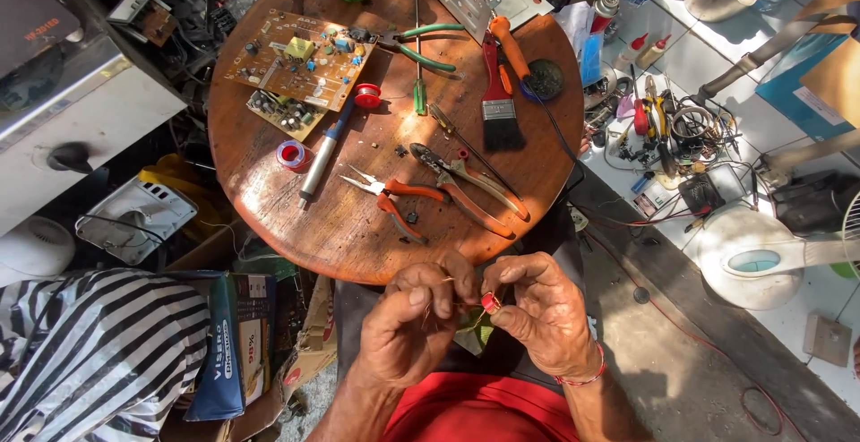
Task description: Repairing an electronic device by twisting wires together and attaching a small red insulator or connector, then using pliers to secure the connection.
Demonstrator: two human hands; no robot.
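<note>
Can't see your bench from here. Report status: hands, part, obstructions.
Left hand and right hand both pinching thin wire. Small red part at right fingertips, held below round wooden table edge. Nothing between the hands.

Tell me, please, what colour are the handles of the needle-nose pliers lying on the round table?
Orange, on the needle-nose pliers atop the wooden table, shown in the head view.

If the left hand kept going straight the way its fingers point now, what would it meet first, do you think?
The left hand points up and slightly right, toward the table edge. Beyond that, probably the orange-handled needle-nose pliers, though depth is unclear; it may pass under the tabletop.
</note>
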